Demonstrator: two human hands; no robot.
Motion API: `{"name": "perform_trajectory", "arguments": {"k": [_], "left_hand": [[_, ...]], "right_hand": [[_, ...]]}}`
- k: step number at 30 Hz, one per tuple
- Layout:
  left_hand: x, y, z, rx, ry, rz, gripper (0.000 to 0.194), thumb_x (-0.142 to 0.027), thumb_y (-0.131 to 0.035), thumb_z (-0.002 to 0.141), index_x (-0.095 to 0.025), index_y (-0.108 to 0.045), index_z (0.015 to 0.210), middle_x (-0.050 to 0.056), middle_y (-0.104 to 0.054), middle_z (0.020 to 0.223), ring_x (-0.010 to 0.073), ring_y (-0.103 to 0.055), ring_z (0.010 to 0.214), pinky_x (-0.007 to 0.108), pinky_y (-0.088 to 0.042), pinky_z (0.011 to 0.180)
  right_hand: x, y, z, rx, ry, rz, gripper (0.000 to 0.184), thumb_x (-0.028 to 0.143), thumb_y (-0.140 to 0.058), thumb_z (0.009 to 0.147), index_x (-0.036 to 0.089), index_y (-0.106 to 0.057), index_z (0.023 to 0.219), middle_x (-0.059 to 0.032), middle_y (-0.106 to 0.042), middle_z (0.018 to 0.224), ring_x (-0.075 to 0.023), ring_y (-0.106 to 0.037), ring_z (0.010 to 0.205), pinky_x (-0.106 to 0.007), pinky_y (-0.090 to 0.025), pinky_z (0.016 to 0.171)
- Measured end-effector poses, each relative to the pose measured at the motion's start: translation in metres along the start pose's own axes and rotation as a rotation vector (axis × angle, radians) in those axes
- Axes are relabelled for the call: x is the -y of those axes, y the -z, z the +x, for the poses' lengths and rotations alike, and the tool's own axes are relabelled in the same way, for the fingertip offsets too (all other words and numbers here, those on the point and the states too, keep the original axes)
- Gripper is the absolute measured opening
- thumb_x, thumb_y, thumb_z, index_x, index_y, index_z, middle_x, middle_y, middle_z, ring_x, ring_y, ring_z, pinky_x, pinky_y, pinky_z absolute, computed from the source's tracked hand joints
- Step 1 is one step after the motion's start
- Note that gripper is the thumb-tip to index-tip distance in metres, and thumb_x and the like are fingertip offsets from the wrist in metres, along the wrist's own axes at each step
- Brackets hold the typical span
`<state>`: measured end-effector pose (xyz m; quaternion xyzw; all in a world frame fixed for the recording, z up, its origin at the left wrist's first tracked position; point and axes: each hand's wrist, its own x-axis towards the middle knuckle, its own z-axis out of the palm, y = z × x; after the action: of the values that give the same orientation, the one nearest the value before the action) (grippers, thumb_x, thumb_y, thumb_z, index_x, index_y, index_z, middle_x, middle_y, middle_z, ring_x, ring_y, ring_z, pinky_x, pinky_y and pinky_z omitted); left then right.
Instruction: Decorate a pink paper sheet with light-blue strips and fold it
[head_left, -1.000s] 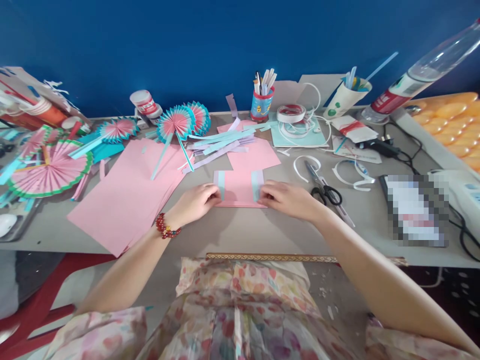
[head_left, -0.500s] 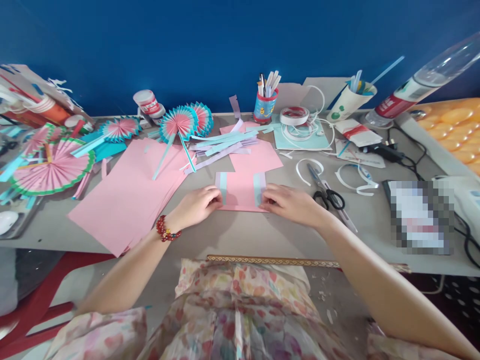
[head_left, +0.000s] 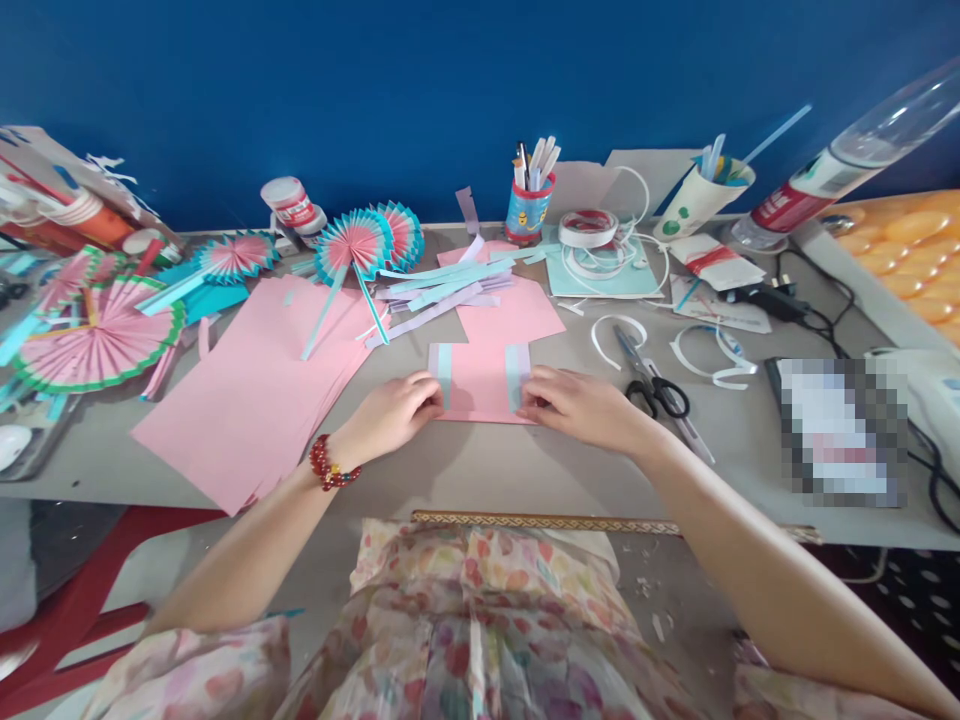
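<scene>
A pink paper sheet (head_left: 480,380) lies on the desk in front of me, with blue and lilac strips along its left and right sides. Its near edge shows a narrow folded band. My left hand (head_left: 401,408) is closed on the near left corner, fingers curled. At the near right corner my right hand (head_left: 574,403) grips the sheet the same way. Fingertips of both hands are partly hidden. Left of the sheet lies a stack of larger pink paper (head_left: 232,400). Scissors (head_left: 652,385) with black handles rest to the right of my right hand.
Pleated paper fans (head_left: 356,245) and loose paper strips (head_left: 450,290) lie behind the sheet. A pen cup (head_left: 529,212), a roll of white tape (head_left: 589,230), a paper cup (head_left: 697,205) and a plastic bottle (head_left: 817,185) stand along the wall. A phone (head_left: 840,430) lies at the right.
Both hands stay on the sheet's near corners with almost no movement. The view has shifted very slightly.
</scene>
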<state>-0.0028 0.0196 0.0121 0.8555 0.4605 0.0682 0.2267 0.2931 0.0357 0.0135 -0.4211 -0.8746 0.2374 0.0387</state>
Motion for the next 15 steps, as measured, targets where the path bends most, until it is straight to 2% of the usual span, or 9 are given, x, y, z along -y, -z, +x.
{"name": "perform_trajectory", "arguments": {"k": [15], "left_hand": [[-0.0041,-0.0021,-0.0018,-0.008,-0.029,0.062,0.016,-0.020,-0.044,0.100,-0.021,-0.054,0.088,0.003,-0.060,0.094,0.0188,-0.058,0.077,0.030,-0.042,0.073]], "right_hand": [[0.0022,0.0001,0.0004,0.011,-0.017,-0.035,0.014,0.029,-0.050,0.096,0.022,-0.057,0.085,-0.0032,-0.063,0.095,-0.0180,-0.061,0.085,-0.028,-0.037,0.072]]}}
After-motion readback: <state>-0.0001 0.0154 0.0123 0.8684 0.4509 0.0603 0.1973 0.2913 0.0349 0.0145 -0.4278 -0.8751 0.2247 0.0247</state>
